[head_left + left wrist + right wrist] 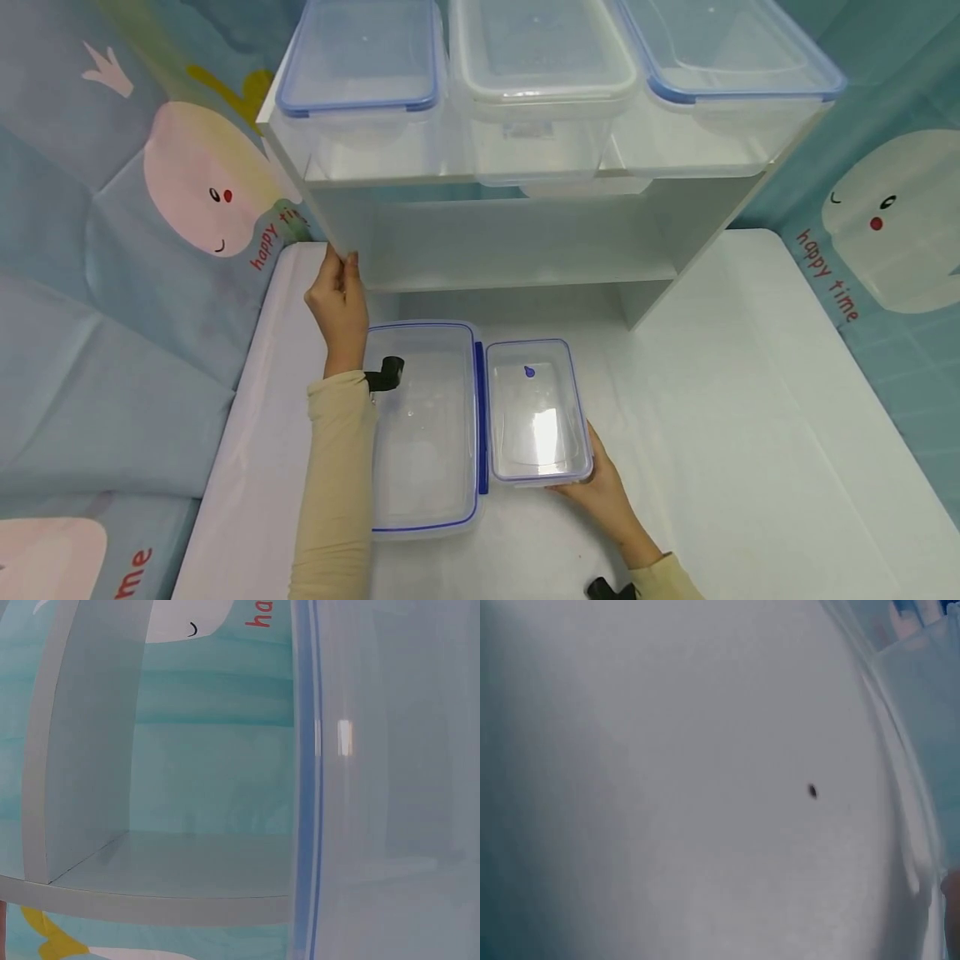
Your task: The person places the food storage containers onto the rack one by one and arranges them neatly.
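My left hand (339, 308) pinches the front edge of the white shelf unit's left side panel, thumb in front. The shelf unit (517, 242) stands on the white table; its open compartment fills the left of the left wrist view. My right hand (603, 504) grips the near right corner of a small clear lidded food container (525, 417) with a blue seal. Left of that container lies a larger clear food container (427, 442) with blue trim, partly hidden by my left forearm. In the right wrist view only a sliver of the hand (952, 911) shows.
On top of the shelf unit stand three lidded plastic containers: a blue-rimmed one (360, 58) on the left, a clear one (543, 58) in the middle and a blue-rimmed one (738, 54) on the right. Printed blue-green curtains (885, 400) hang around the white table (765, 433).
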A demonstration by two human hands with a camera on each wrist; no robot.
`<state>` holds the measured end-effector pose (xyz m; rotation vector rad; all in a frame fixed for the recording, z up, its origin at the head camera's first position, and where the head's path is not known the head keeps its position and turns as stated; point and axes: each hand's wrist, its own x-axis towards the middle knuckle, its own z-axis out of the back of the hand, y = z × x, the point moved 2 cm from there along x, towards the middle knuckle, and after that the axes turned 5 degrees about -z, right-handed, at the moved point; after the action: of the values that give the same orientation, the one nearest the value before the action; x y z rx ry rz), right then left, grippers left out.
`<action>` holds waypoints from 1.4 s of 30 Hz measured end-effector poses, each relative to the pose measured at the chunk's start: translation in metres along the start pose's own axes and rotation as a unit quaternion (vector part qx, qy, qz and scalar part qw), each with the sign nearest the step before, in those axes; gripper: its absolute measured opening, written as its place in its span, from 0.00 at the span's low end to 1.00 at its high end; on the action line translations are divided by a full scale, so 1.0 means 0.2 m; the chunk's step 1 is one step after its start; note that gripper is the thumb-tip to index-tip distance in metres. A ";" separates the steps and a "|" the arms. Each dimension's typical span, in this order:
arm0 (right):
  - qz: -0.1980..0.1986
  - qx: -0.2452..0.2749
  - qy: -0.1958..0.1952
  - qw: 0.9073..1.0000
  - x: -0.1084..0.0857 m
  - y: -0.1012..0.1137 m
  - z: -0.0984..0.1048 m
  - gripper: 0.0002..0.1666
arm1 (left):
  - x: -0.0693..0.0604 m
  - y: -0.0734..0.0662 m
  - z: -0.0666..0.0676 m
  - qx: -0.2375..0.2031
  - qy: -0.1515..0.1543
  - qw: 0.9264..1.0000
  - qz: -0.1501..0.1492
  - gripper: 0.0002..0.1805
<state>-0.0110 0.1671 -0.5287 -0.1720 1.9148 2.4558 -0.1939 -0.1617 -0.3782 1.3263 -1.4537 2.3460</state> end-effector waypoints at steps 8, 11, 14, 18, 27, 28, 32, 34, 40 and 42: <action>0.017 -0.008 0.014 1.000 0.02 0.08 -0.01 0.74 | 0.00 0.00 -0.01 0.000 -0.002 1.000 -0.006 0.16; 0.049 -0.029 0.010 0.998 0.03 0.16 -0.03 0.75 | 0.00 -0.01 0.00 -0.004 -0.008 1.000 -0.016 0.14; 0.075 -0.064 -0.008 0.995 0.04 0.23 -0.05 0.72 | 0.00 0.00 0.00 -0.008 -0.011 1.000 -0.022 0.13; 0.100 -0.090 -0.022 0.991 0.03 0.25 -0.06 0.68 | -0.01 0.00 0.00 -0.010 -0.006 1.000 -0.012 0.15; 0.103 -0.097 -0.033 0.989 0.03 0.05 0.00 0.62 | 0.00 -0.01 0.00 -0.020 0.000 1.000 -0.004 0.18; 0.092 -0.089 -0.032 0.991 0.03 0.05 0.01 0.61 | 0.00 -0.01 0.00 -0.018 0.001 1.000 -0.003 0.18; 0.056 -0.038 -0.040 0.997 0.01 0.04 0.05 0.58 | 0.00 -0.01 0.00 -0.013 0.000 1.000 -0.003 0.17; 0.058 -0.013 -0.041 0.997 0.01 0.04 0.06 0.59 | 0.00 -0.01 0.01 -0.011 -0.002 1.000 -0.003 0.17; 0.093 0.029 -0.039 0.994 0.01 0.06 0.06 0.61 | 0.00 -0.01 0.01 -0.006 -0.006 1.000 -0.009 0.16; 0.094 0.038 -0.042 0.994 0.02 0.08 0.06 0.61 | -0.01 -0.01 0.00 -0.008 -0.004 1.000 -0.009 0.16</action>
<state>-0.0168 0.1745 -0.5102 0.1176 2.0727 2.4506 -0.1922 -0.1609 -0.3779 1.3405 -1.4525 2.3156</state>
